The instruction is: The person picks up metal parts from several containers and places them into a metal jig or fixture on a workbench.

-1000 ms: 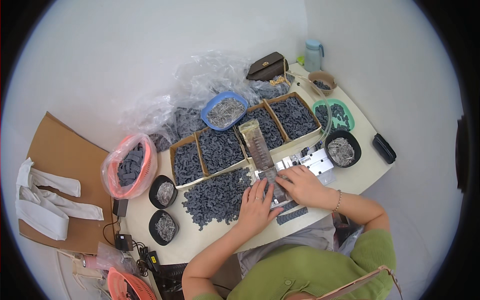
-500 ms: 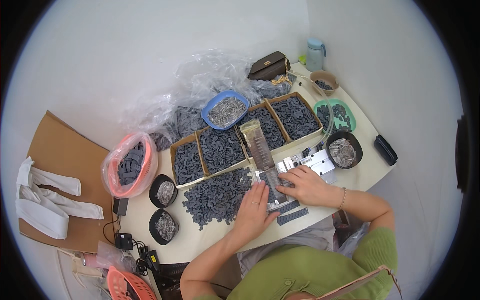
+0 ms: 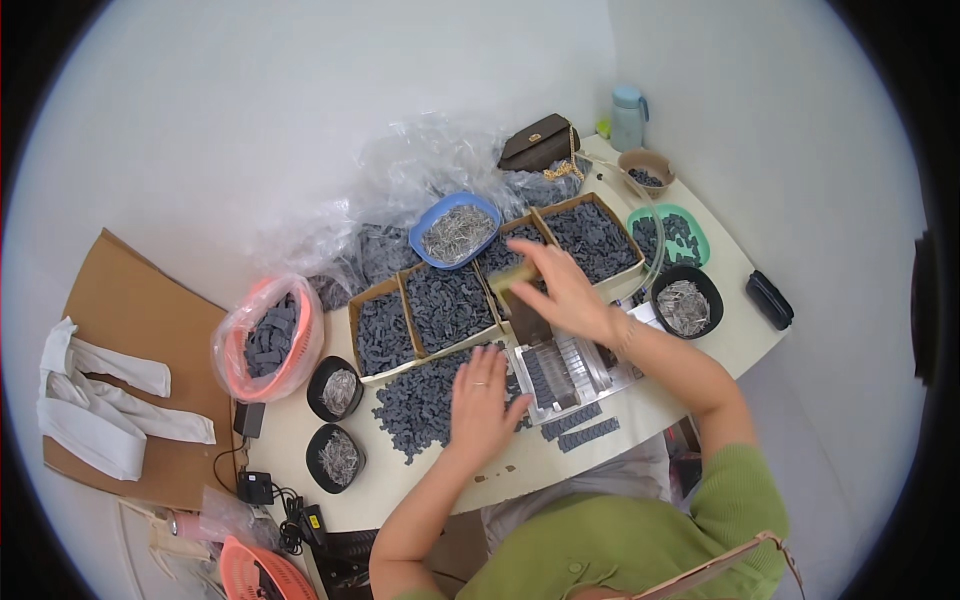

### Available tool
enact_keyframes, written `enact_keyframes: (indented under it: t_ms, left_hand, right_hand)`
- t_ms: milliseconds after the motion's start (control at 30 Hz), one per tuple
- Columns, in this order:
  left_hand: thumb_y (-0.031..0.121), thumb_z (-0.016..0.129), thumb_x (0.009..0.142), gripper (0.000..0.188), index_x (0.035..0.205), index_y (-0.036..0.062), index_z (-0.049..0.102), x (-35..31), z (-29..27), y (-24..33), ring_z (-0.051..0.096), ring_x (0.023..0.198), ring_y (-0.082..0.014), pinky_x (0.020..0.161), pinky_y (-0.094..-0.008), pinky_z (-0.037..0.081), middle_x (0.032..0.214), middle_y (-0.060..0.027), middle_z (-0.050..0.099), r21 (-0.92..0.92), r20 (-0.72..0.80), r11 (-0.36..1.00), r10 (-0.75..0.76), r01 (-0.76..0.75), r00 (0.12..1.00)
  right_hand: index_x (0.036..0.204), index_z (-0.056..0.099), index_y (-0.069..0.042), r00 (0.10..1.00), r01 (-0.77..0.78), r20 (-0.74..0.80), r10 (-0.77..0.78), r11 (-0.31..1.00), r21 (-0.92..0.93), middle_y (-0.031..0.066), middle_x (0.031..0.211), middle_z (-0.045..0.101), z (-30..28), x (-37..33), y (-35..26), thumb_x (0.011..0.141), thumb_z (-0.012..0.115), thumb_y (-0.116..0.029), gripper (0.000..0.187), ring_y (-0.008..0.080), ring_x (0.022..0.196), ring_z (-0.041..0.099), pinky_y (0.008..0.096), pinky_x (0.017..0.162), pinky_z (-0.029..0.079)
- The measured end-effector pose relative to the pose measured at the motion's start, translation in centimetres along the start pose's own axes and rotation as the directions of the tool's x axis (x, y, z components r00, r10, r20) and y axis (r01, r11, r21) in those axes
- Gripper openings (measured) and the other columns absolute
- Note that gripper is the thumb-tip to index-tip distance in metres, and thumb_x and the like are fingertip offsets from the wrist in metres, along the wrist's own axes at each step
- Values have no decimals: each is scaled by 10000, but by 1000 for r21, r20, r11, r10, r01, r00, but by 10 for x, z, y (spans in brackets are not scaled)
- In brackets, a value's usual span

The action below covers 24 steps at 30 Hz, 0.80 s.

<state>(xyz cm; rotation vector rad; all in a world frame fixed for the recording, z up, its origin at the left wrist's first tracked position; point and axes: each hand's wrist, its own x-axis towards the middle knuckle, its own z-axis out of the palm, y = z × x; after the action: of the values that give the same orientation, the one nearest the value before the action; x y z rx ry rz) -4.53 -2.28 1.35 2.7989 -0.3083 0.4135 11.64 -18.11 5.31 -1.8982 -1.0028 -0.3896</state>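
Note:
My left hand (image 3: 482, 408) lies flat with its fingers stretched out, at the right side of a loose pile of small dark grey plastic pieces (image 3: 415, 405). My right hand (image 3: 568, 288) reaches over the metal fixture (image 3: 575, 375). Its thumb and fingers close round the blurred, yellowish end of a long clear plastic cover (image 3: 512, 277); the palm hides part of it. Rows of grey pieces sit in the fixture's slots. In front of the fixture lie two grey strips (image 3: 588, 435) of pieces side by side.
Behind the pile stands a divided cardboard tray (image 3: 425, 355) of grey pieces, with a blue basin (image 3: 412, 232) of metal pins on it. Black bowls (image 3: 322, 480) of pins stand left and another black bowl (image 3: 715, 315) right. A green tray (image 3: 703, 240) and pink basket (image 3: 232, 375) hold more pieces.
My right hand has lifted off the fixture and moved up and left to the cover's far end. The cover has shifted and blurs. My left hand has drawn left, off the fixture's edge.

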Motion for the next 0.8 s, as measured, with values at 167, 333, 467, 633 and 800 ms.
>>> enact_keyframes:
  t_ms: [167,333,467,633,800]
  left_hand:
    - [297,642,861,546,1275,-34,513,-20,-21,-30,372,1321,-384,1085,-508,266,1372,-217,448,-23,-73,998,-68,66,995]
    - [240,676,835,420,1172,0,603,-23,-23,-29,412,1290,-381,1069,-522,285,1329,-197,495,-74,-94,997,-20,13,995]
    - [231,701,815,402,1151,26,623,-20,-24,-22,436,1282,-350,1064,-514,301,1316,-156,518,-78,-88,997,5,-12,996]
    - [213,706,809,368,1121,31,638,-21,-23,-18,469,1258,-337,1056,-505,318,1257,-134,566,-99,-85,994,40,-49,996]
    - [167,688,813,302,1084,35,666,-25,-11,-17,539,1195,-318,992,-453,413,1181,-134,621,-146,-88,981,116,-128,989]
  right_hand:
    - [979,646,-109,740,673,218,-637,695,-254,50,902,632,-25,-85,-37,727,673,-175,262,188,921,586,325,782,482]
    - [1037,614,-43,807,573,387,-445,750,-332,117,994,641,-20,-135,-59,782,572,-137,275,221,986,591,305,830,489]
    - [1066,601,-13,776,613,455,-436,692,-382,178,1022,626,-16,-142,-68,786,554,-144,313,258,1007,586,325,869,485]
    - [1073,609,-41,789,596,445,-424,703,-387,163,1042,627,-17,-148,-67,780,556,-140,314,252,1003,589,326,882,482]
    - [1069,627,-118,789,610,301,-536,743,-276,45,989,649,-26,-127,-48,725,621,-151,346,198,968,601,331,822,497]
